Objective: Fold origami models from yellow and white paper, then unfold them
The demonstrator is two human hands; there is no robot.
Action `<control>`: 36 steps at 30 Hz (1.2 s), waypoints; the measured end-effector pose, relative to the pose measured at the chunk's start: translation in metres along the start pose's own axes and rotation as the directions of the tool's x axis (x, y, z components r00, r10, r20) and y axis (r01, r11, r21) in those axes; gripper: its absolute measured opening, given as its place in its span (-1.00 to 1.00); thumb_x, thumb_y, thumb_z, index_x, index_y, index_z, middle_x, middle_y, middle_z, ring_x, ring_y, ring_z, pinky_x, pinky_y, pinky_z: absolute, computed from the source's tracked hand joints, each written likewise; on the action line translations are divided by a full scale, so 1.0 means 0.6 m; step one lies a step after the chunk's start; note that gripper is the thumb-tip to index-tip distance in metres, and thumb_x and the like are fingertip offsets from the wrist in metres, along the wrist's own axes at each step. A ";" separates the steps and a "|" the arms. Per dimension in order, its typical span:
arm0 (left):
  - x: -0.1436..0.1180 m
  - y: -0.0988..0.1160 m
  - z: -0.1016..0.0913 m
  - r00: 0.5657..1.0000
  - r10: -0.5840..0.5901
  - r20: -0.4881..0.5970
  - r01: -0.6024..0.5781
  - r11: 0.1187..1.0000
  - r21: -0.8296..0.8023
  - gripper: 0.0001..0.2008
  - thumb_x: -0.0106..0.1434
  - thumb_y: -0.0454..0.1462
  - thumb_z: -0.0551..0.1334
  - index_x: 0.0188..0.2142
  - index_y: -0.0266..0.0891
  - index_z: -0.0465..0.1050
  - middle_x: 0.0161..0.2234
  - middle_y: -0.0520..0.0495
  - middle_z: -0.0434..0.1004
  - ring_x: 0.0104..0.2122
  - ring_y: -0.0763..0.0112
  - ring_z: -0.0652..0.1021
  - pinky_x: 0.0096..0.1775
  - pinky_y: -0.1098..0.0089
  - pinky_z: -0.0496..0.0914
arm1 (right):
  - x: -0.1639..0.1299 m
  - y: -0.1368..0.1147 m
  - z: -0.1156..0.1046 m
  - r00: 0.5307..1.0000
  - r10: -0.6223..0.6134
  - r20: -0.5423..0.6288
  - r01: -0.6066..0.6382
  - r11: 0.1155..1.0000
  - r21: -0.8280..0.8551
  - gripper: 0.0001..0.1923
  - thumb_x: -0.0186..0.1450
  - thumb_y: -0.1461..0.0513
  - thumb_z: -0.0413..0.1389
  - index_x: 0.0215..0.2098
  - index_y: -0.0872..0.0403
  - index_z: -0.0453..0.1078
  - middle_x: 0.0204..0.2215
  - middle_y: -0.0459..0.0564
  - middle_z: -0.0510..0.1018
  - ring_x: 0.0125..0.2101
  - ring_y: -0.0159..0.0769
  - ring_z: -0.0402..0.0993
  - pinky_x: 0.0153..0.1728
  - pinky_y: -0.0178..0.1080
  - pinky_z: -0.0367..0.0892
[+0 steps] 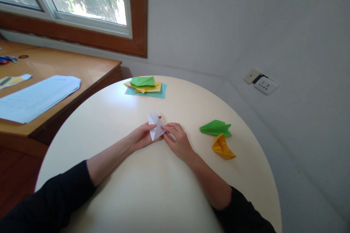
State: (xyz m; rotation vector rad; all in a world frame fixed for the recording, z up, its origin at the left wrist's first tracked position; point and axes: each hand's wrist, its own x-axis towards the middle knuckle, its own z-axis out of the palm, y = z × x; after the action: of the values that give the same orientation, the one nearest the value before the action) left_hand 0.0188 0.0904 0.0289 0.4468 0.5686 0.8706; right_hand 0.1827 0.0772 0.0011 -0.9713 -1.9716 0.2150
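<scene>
Two-handed grip on white folded paper [154, 126].

Both bare forearms emerge from dark, near-black sleeves [62, 196] pushed up toward the elbows.

folded paper [155, 126] white | paper models [216, 128] green, [222, 147] yellow | table [136, 189] cream

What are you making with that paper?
Both hands, the left hand and the right hand, pinch a half-folded white paper on the round table. A finished green piece and a yellow piece lie to the right. A stack of coloured sheets waits at the far edge.
</scene>
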 end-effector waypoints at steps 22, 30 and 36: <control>0.011 -0.014 -0.002 0.975 0.212 -0.068 -0.197 0.964 0.179 -0.54 -0.01 -0.45 0.29 -0.07 -0.30 0.31 -0.36 -0.08 0.51 -0.33 0.37 0.52 -0.19 0.36 0.38 | 0.007 -0.018 -0.003 0.994 0.110 0.011 -0.111 0.978 0.177 -0.83 0.23 0.31 -0.03 -0.33 0.04 0.40 -0.34 0.01 0.47 -0.26 -0.29 0.39 -0.21 -0.19 0.32; 0.017 -0.016 -0.009 0.906 0.389 -0.167 -0.334 0.899 0.284 -0.47 -0.11 -0.35 0.38 -0.11 -0.25 0.27 -0.40 0.01 0.49 -0.40 0.41 0.50 -0.29 0.39 0.37 | 0.012 -0.035 0.000 0.924 0.375 0.077 -0.379 0.871 0.311 -0.83 0.17 0.16 0.06 -0.45 0.10 0.38 -0.51 -0.05 0.42 -0.48 -0.37 0.34 -0.48 -0.32 0.26; 0.016 -0.014 -0.004 0.866 0.451 -0.217 -0.373 0.871 0.320 -0.51 -0.14 -0.31 0.39 -0.19 -0.26 0.29 -0.40 0.02 0.48 -0.41 0.43 0.49 -0.32 0.43 0.35 | 0.007 -0.043 0.013 0.859 0.469 0.206 -0.512 0.777 0.365 -0.79 0.13 0.17 0.08 -0.60 0.10 0.32 -0.63 -0.13 0.37 -0.59 -0.42 0.26 -0.54 -0.34 0.19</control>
State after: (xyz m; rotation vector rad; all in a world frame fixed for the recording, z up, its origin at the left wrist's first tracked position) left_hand 0.0270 0.0935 0.0193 0.7156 0.8833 1.2952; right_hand 0.1616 0.0644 0.0119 -1.1895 -1.6214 0.9566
